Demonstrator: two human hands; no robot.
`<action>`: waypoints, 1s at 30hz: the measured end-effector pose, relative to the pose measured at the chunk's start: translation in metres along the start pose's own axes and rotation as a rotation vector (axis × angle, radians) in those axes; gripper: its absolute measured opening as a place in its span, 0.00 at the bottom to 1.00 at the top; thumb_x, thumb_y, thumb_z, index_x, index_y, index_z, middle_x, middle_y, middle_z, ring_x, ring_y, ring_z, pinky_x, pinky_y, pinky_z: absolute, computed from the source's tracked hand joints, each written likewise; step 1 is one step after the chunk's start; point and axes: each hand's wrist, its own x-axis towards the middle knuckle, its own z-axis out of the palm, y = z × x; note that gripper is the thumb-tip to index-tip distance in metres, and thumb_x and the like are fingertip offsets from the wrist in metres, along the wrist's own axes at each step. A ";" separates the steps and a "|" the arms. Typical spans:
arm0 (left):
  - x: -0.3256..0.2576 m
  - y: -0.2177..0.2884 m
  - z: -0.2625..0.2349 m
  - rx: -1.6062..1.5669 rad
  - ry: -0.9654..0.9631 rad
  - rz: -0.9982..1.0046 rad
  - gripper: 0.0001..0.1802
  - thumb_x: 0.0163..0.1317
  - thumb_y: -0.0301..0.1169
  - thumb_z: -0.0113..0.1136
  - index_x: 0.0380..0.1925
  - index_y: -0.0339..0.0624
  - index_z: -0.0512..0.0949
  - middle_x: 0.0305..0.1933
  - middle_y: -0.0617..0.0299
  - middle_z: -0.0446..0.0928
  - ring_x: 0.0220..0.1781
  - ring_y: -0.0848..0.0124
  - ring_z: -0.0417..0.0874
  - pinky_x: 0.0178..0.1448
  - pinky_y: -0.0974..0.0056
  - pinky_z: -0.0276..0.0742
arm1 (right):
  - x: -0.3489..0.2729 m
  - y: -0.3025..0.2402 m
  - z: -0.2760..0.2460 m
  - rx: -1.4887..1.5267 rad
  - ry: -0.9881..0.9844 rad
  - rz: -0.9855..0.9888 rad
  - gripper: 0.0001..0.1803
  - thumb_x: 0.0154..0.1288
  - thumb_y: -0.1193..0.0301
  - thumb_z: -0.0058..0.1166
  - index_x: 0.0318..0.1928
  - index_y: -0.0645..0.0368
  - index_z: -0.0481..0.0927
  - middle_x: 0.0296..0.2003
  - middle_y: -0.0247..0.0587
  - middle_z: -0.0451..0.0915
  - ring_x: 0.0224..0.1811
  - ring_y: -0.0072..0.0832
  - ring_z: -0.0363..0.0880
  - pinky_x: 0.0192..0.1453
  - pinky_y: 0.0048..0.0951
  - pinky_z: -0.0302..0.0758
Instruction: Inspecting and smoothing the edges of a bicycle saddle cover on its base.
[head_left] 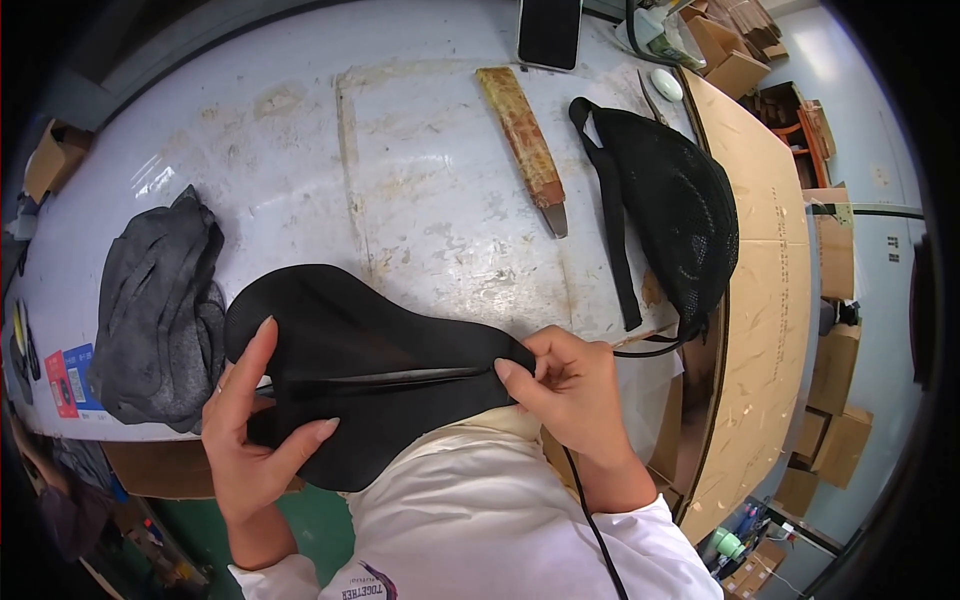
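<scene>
A black bicycle saddle, wide at its left end and narrow at its right, lies across my hands at the table's near edge. A long slit runs along its middle. My left hand grips the wide end, thumb on top and the other fingers partly hidden. At the narrow tip, my right hand pinches the black covering between thumb and fingers. Left of the saddle sits a crumpled heap of dark grey cloth. Beyond my right hand rests a black mesh piece with a strap.
A blade tool with a worn, wrapped handle lies on the white table. A phone and a white rounded object are at the far side. Cardboard lines the right edge. A black cable hangs beside my right arm.
</scene>
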 end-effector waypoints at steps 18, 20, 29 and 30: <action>-0.001 -0.010 -0.008 0.140 -0.003 0.033 0.45 0.38 0.24 0.76 0.63 0.32 0.72 0.51 0.51 0.80 0.42 0.71 0.79 0.36 0.72 0.75 | 0.003 -0.015 0.013 -0.206 0.066 -0.042 0.08 0.57 0.76 0.67 0.28 0.65 0.79 0.11 0.28 0.72 0.14 0.08 0.64 0.19 0.16 0.59; 0.000 -0.011 -0.005 0.179 0.009 0.069 0.44 0.40 0.23 0.75 0.64 0.33 0.71 0.52 0.51 0.79 0.37 0.72 0.77 0.33 0.72 0.73 | 0.004 -0.017 0.015 -0.220 0.086 -0.054 0.09 0.57 0.76 0.67 0.27 0.64 0.78 0.10 0.29 0.70 0.14 0.09 0.63 0.19 0.17 0.58; -0.027 -0.010 -0.002 0.515 0.273 -0.260 0.40 0.49 0.22 0.72 0.64 0.37 0.68 0.40 0.60 0.71 0.22 0.77 0.65 0.27 0.73 0.64 | 0.000 -0.012 0.014 -0.259 0.053 -0.052 0.09 0.58 0.76 0.66 0.30 0.63 0.76 0.11 0.28 0.70 0.14 0.09 0.65 0.18 0.17 0.59; -0.032 -0.012 0.002 0.237 0.274 -0.312 0.40 0.50 0.22 0.72 0.65 0.37 0.67 0.41 0.61 0.70 0.25 0.78 0.68 0.29 0.74 0.66 | -0.001 -0.008 0.013 -0.176 0.073 -0.005 0.08 0.59 0.76 0.65 0.33 0.64 0.77 0.12 0.27 0.71 0.14 0.10 0.68 0.18 0.16 0.60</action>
